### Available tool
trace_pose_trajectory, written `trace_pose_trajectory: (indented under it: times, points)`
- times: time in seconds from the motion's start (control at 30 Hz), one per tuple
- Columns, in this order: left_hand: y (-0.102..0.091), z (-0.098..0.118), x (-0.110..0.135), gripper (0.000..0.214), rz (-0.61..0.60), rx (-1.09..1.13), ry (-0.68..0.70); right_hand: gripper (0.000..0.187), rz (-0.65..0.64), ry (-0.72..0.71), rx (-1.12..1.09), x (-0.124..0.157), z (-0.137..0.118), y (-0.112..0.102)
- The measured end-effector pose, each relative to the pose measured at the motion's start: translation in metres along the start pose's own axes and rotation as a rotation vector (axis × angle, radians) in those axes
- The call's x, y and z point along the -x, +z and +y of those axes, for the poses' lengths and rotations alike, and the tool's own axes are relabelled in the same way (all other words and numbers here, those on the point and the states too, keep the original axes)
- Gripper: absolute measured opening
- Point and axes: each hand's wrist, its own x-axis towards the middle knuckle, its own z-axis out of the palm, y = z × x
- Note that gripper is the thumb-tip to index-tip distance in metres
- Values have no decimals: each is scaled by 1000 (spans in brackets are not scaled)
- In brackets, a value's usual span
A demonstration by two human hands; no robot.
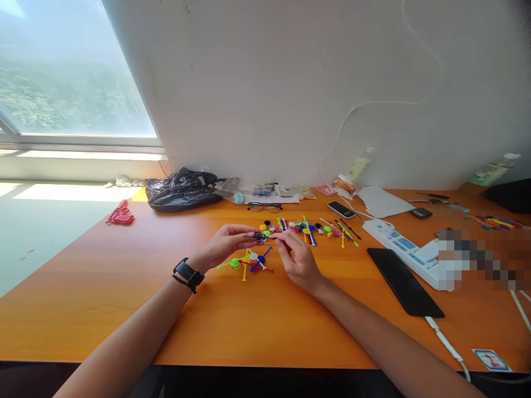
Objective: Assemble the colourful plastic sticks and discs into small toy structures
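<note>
Left hand (226,243), right hand (296,257) around black plastic disc (258,236)

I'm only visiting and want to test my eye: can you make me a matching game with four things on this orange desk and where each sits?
Things:
1. crumpled black plastic bag
2. small black round plastic piece
3. flat black phone
4. red plastic item

Places:
A. near the orange table left edge
B. pinched between left hand and right hand
C. against the wall, by the window
D. right of the hands

Pairs: 1-C, 2-B, 3-D, 4-A
</note>
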Motion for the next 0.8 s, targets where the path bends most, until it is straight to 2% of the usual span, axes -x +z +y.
trace_pose_trajectory:
  times: [0.27,0.47,0.8]
  points:
    - [6,7,6,45,-91,-153,17,25,10,-20,9,0,0,0]
    - [7,5,4,39,-28,-187,87,29,-16,-42,-8,2,6,3]
    - [7,-13,0,30,29,-335,285,30,-60,-10,-12,6,11,5]
